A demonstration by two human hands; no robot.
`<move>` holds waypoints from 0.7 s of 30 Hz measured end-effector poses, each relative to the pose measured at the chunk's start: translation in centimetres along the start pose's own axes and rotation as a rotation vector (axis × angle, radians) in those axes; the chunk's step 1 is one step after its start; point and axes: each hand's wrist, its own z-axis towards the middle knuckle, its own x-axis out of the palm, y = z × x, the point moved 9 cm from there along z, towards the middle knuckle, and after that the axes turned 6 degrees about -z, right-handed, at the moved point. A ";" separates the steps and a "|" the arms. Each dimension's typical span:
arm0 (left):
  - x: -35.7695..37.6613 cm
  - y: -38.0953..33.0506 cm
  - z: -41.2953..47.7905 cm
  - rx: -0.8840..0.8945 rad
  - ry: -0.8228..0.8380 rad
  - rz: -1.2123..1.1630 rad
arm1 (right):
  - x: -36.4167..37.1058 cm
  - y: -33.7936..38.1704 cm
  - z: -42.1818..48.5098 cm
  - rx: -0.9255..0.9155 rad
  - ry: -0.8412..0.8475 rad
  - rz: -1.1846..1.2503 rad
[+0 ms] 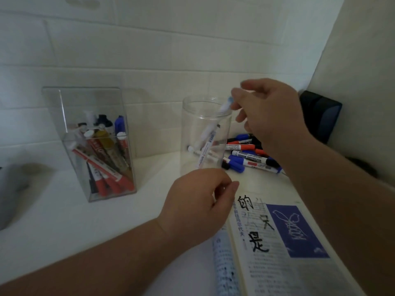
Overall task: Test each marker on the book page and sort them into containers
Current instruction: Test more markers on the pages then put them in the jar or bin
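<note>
A round clear jar [186,124] stands at the middle of the white counter. A white marker with a blue end [210,135] slants down inside it, beside one or two more markers lying at the bottom. My right hand [271,116] hovers over the jar's rim and pinches the marker's blue top end. My left hand [198,201] sits just in front of the jar's base, fingers loosely curled, with nothing visible in it. The open book [277,265] lies at the lower right, with black marker strokes on its page.
A tall rectangular clear container [64,116] at the left holds several red, black and blue markers. A loose pile of markers [248,157] lies behind the jar to the right. A dark blue object [320,116] leans in the corner. Tiled wall behind.
</note>
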 end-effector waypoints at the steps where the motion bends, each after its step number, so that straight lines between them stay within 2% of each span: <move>1: 0.1 -0.1 0.0 0.012 0.003 -0.003 | -0.5 -0.7 -0.2 0.000 -0.023 -0.009; 3: 0.5 -0.4 0.1 0.035 0.010 -0.012 | -1.4 -2.7 -0.5 0.006 -0.062 -0.053; 5: 0.8 -0.8 0.2 0.051 0.020 -0.027 | -1.2 -5.2 -0.8 0.011 -0.045 -0.228; 8: 1.3 -1.2 0.2 0.074 0.031 -0.026 | 1.8 -10.0 -1.5 0.057 0.253 -0.664; 11: 1.6 -1.4 0.1 0.097 0.046 -0.011 | 4.2 -12.4 -2.5 0.051 0.494 -0.904; 14: 1.8 -1.6 0.1 0.106 0.067 -0.006 | 5.0 -12.1 -2.7 0.029 0.548 -0.951; 17: 1.8 -1.6 0.0 0.110 0.080 -0.001 | 4.1 -11.5 -2.2 0.058 0.504 -0.973; 19: 1.5 -1.6 0.0 0.109 0.071 -0.006 | 2.1 -11.4 -2.0 0.131 0.457 -0.950; 21: 1.2 -1.6 0.1 0.110 0.058 -0.007 | -0.5 -12.0 -2.8 0.297 0.433 -0.758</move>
